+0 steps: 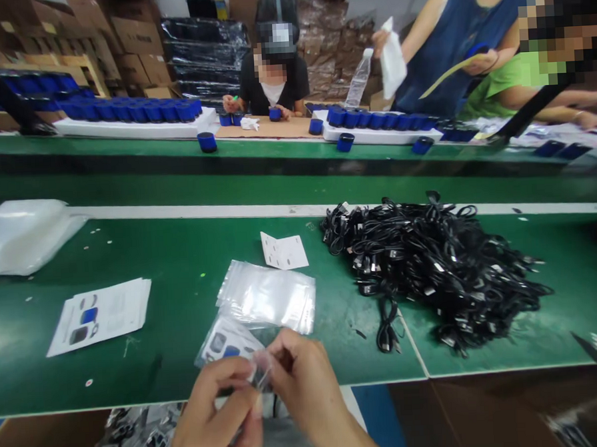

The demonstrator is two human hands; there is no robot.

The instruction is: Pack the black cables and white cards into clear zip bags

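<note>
My left hand (216, 414) and my right hand (307, 393) meet at the near table edge, both pinched on a small clear plastic bag (229, 344) that holds a printed leaflet and a dark cable end. Just beyond lies a stack of empty clear bags (269, 295). A big heap of black cables (431, 263) covers the table to the right, with one loose cable (387, 329) near it. A stack of printed leaflets (103, 314) lies to the left.
A white card (284, 251) lies past the bags. Foam sheets (19, 235) sit far left. A box of filled bags (134, 439) is below the table edge. Across the green conveyor (126, 182), blue speakers (132, 111) stand in white trays and other people work.
</note>
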